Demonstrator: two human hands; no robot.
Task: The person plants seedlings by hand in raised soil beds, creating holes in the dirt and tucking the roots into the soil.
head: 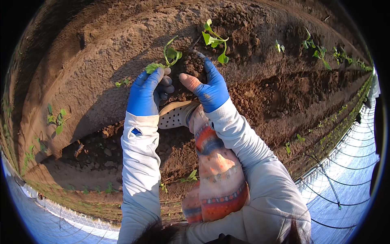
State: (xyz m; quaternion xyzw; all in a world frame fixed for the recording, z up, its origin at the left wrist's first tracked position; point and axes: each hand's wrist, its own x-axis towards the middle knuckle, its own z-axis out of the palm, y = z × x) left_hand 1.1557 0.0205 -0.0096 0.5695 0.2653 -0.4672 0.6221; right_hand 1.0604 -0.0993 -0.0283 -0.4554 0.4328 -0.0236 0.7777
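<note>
My left hand (149,87), in a blue glove with dark fingertips, pinches a leafy green seedling (170,56). The seedling's leaves stick out above the fingers, and its lower end is hidden. Just to the right, my right hand (211,84) is spread against loose crumbly soil (192,64) in the raised bed (122,55). Its thumb is bare past the torn blue glove. One finger reaches into the soil, and the other fingers are hidden. Beyond that hand, another seedling (214,39) leans over the bed with drooping leaves.
A beige clog (175,116) with holes stands in the furrow below my hands. Small seedlings (320,53) run along the bed to the right, and more plants (57,119) grow at left. Hoops and plastic sheeting (344,170) edge the lower right.
</note>
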